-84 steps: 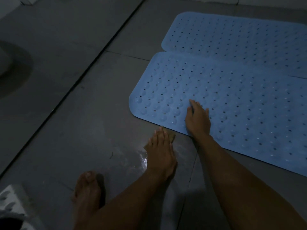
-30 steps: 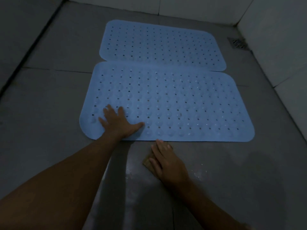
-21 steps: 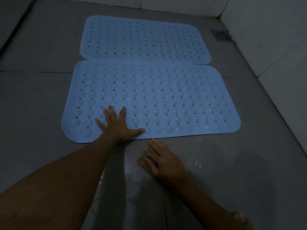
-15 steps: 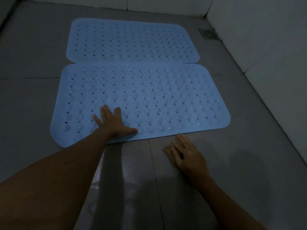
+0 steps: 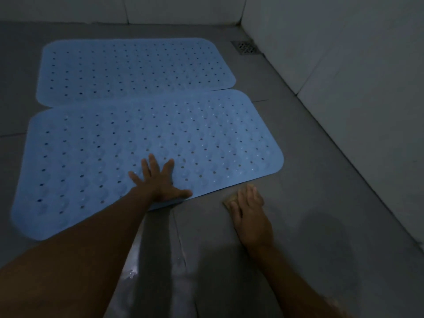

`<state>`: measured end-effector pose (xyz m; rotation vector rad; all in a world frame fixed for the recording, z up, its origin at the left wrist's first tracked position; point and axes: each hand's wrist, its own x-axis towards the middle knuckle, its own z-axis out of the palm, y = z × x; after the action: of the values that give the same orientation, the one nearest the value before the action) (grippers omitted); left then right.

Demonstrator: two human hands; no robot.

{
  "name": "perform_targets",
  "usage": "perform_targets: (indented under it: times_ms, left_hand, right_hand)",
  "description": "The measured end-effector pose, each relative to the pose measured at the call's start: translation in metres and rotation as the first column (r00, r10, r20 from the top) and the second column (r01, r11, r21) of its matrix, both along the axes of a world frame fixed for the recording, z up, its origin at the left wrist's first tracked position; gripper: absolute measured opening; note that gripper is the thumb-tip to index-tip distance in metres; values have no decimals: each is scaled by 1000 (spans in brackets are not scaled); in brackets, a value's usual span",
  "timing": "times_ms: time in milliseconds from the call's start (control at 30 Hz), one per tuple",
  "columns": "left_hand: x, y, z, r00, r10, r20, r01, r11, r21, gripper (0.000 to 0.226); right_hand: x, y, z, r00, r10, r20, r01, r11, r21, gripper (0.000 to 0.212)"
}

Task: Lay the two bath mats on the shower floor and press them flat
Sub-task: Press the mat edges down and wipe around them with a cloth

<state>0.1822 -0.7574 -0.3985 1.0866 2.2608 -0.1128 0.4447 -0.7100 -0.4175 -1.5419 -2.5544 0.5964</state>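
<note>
Left hand — now farther right on near mat

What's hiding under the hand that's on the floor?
A small tan thing peeks out beside the right hand on the grey floor. The hand covers most of it, so I cannot tell what.

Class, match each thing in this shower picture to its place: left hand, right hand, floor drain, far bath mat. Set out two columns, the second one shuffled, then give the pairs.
Column A
1 left hand
2 right hand
3 floor drain
4 far bath mat

Column B
a in the far right corner
b pressed flat on the near bath mat, fingers spread
c on a small tan pad on the grey tiles
d nearest the back wall, no hand on it

Pairs: 1-b; 2-c; 3-a; 4-d
</note>
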Motion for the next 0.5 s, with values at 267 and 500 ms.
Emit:
perform_targets:
  times_ms: [267,500]
  left_hand:
    - [26,35,-4,977,-188,-104,209,944,256,109]
    - [63,59,-12,967,-217,-131,230,969,90,104]
  right_hand:
    - [45,66,8,952,-292,88,296,954,-36,57]
    - [55,99,2,945,-325,26,325,946,-8,53]
